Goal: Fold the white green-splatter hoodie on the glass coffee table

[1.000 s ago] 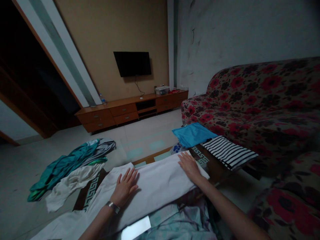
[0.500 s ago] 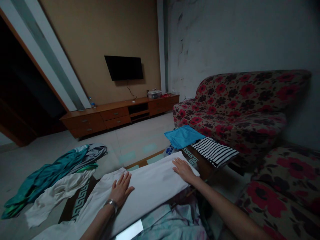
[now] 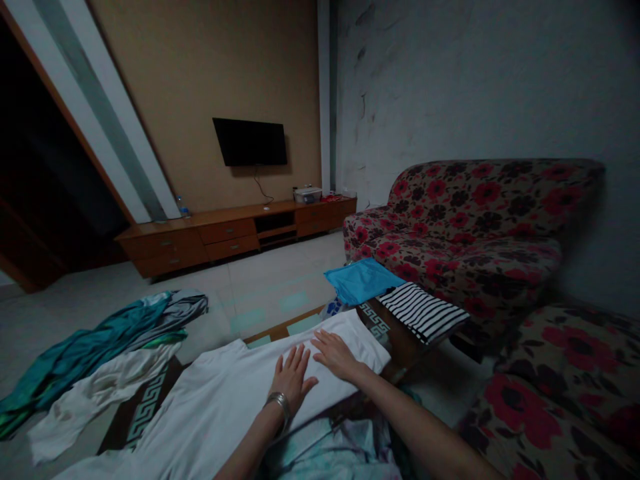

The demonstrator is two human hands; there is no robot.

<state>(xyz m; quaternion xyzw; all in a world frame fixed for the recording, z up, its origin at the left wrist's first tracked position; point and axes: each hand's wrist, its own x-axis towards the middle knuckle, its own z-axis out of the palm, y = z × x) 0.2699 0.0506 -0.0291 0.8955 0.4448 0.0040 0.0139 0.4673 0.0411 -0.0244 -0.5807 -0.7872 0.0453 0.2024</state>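
Note:
My left hand (image 3: 293, 379), with a metal bangle at the wrist, lies flat on a white T-shirt (image 3: 225, 393), fingers spread. My right hand (image 3: 335, 355) rests close beside it on the same cloth, also flat and holding nothing. The shirt lies over a low table with a Greek-key border (image 3: 376, 320). Beyond my right hand lie a folded blue cloth (image 3: 363, 281) and a folded black-and-white striped garment (image 3: 423, 311), both apart from my hands.
A heap of teal, grey and cream clothes (image 3: 95, 353) lies on the tiled floor at left. A floral sofa (image 3: 450, 247) stands at right. Pale-green bedding (image 3: 330, 453) lies below my arms. A wooden TV cabinet (image 3: 235, 235) stands against the far wall.
My hands have slid toward each other and now rest near the middle of the white shirt. More of the shirt shows at lower left, and the view has shifted slightly.

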